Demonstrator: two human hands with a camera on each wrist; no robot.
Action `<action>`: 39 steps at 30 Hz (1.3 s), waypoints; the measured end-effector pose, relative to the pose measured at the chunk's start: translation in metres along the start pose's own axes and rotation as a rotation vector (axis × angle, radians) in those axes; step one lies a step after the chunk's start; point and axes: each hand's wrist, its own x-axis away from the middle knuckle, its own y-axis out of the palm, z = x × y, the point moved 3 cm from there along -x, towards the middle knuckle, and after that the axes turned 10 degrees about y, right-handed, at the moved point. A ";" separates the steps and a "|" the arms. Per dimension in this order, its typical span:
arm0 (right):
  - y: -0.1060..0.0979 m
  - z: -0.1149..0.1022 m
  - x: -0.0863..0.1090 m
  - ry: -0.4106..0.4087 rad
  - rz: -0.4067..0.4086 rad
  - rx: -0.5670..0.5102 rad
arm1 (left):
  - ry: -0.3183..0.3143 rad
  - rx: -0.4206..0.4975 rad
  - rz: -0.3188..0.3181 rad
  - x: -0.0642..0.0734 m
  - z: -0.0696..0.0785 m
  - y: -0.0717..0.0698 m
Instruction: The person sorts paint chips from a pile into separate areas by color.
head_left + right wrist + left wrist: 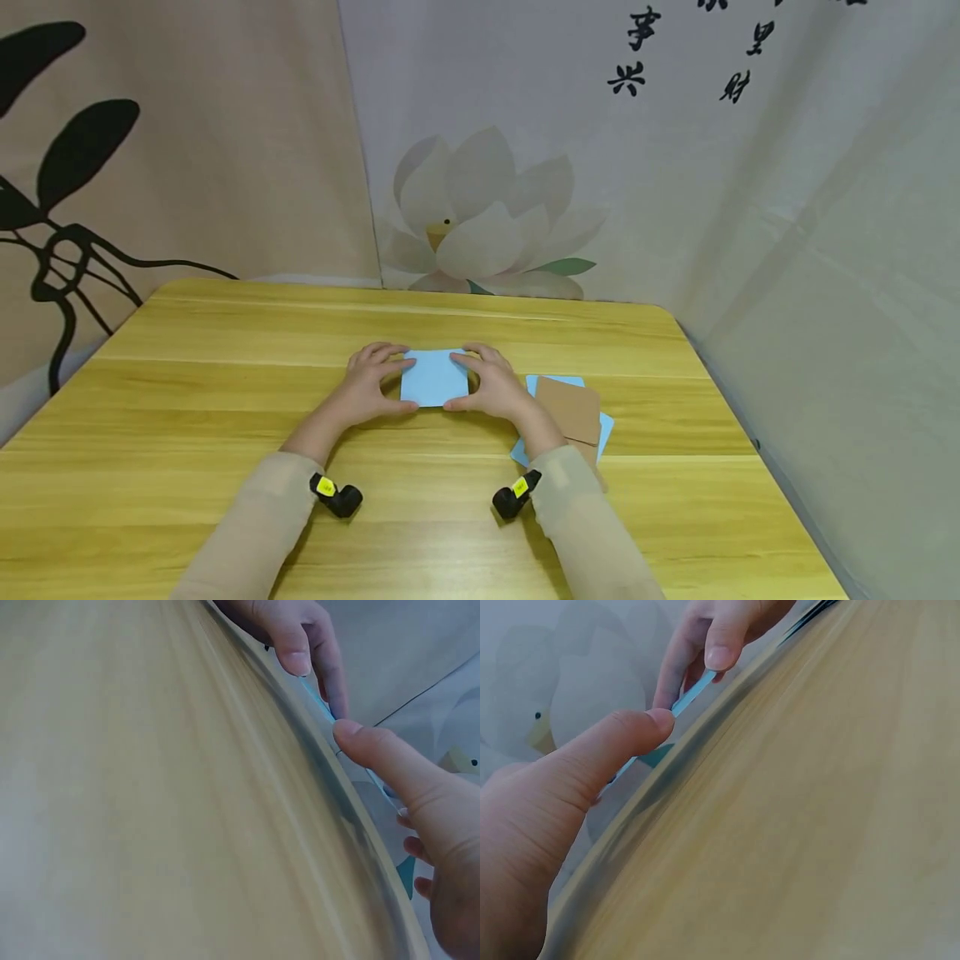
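A light blue paper card (433, 379) is held between both hands near the middle of the table, its broad face toward the head camera. My left hand (367, 385) pinches its left side, thumb at the lower corner and fingers along the upper one. On the opposite side my right hand (491, 385) grips it the same way. Seen nearly edge-on in the left wrist view, the blue card (694, 691) is a thin strip between the two thumbs. The right wrist view also gives only a thin edge of the card (316, 697), raised above the tabletop.
Right of the hands lies a loose pile of brown cards (568, 408) and blue cards (606, 429), partly hidden by the right forearm. The wooden table (225, 400) ends at a printed curtain (495, 217) behind. Each wrist carries a small black camera.
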 end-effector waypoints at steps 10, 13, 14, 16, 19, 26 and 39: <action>0.014 0.004 -0.017 0.019 -0.028 0.029 | -0.046 -0.041 -0.047 0.000 -0.010 -0.003; 0.017 0.004 -0.020 0.028 -0.030 0.045 | -0.049 -0.049 -0.059 -0.001 -0.012 -0.004; 0.017 0.004 -0.020 0.031 -0.030 0.048 | -0.051 -0.047 -0.064 -0.002 -0.013 -0.004; 0.018 0.004 -0.020 0.035 -0.031 0.052 | -0.051 -0.048 -0.073 -0.002 -0.014 -0.004; 0.018 0.004 -0.020 0.044 -0.040 0.063 | -0.052 -0.046 -0.082 -0.003 -0.014 -0.004; 0.017 0.003 -0.019 0.057 -0.072 0.088 | -0.057 -0.037 -0.093 -0.002 -0.013 -0.004; 0.014 0.002 -0.012 0.052 -0.100 0.051 | -0.065 0.027 -0.063 -0.001 -0.015 -0.004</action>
